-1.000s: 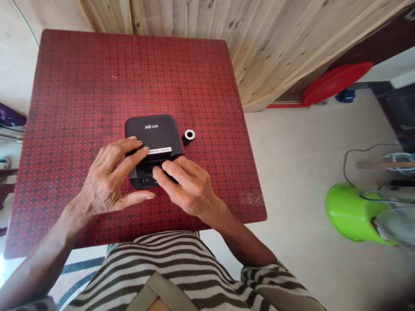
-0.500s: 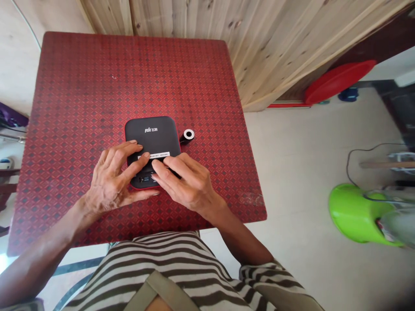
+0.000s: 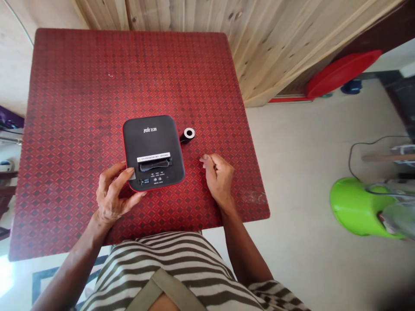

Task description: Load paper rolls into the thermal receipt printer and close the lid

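A black receipt printer (image 3: 152, 142) with a red lower rim lies flat on the table, white lettering on its lid. A white label strip (image 3: 153, 157) runs above its paper slot (image 3: 155, 165), which shows dark. Small buttons and a tiny blue display sit along the near edge. My left hand (image 3: 115, 192) grips the near left corner, thumb at the front edge. By its index fingertip is a small pale grey patch I cannot identify. Right of the printer, my right hand (image 3: 219, 175) is curled closed over the table; its fingers hide anything inside. A dark roll with a white ring-shaped end (image 3: 189, 134) lies beside the printer.
The red patterned table (image 3: 81, 95) meets a wooden plank wall (image 3: 181, 15) at the back. On the floor to the right are a green plastic stool or tub (image 3: 348, 207), a cable, and a large red basin-like object (image 3: 343, 73) leaning by the wall.
My right hand has left the printer's slot area and moved right, now curled beside it. My left hand has slid from the lid to the near left corner, uncovering the slot and buttons.
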### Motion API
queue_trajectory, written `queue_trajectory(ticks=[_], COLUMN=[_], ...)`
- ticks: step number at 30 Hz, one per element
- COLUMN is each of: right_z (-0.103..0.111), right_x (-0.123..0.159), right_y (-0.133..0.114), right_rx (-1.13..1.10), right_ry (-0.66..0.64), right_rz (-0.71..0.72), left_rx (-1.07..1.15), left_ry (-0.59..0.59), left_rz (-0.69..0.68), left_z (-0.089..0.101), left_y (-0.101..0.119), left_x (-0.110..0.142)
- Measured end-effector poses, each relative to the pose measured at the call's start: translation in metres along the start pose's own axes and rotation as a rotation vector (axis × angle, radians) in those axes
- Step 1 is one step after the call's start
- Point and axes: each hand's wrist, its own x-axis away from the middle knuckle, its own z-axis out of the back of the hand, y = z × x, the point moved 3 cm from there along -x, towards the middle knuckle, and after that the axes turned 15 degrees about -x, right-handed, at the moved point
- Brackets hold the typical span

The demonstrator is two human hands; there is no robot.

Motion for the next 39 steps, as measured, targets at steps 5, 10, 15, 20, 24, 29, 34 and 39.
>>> queue_trajectory(ticks=[5, 10, 15, 20, 24, 29, 34, 39], right_z=[-0.007, -0.007, -0.007, -0.008, -0.007, -0.006, -0.003, 0.005], right_x=[-0.003, -0.003, -0.004, -0.003, -0.002, -0.001, -0.003, -0.012], right_y=[-0.003, -0.003, -0.004, -0.002, -0.002, -0.004, -0.007, -0.042], right_rx=[0.070, 0.074, 0.091, 0.090, 0.082, 0.077, 0.068, 0.097], right_ry=[-0.012, -0.009, -0.011, -0.003, -0.003, -0.004, -0.016, 0.024], right_rz=[0.061, 0.046, 0.038, 0.033, 0.034, 0.035, 0.035, 0.164], left_rx=[-0.013, -0.001, 0.006, 0.064, 0.159, 0.264, 0.295, 0.215], left_ry=[0.032, 0.019, 0.020, -0.015, -0.015, -0.046, -0.055, -0.076], left_rz=[-0.021, -0.006, 0.002, 0.060, 0.110, 0.150, 0.180, 0.164], left_z=[-0.001, 0.000, 0.000, -0.002, -0.004, -0.005, -0.006, -0.006], left_y=[0.002, 0.002, 0.002, 0.001, 0.000, 0.000, -0.002, -0.001], left_x=[0.000, -0.001, -0.002, 0.000, 0.000, -0.001, 0.000, 0.002])
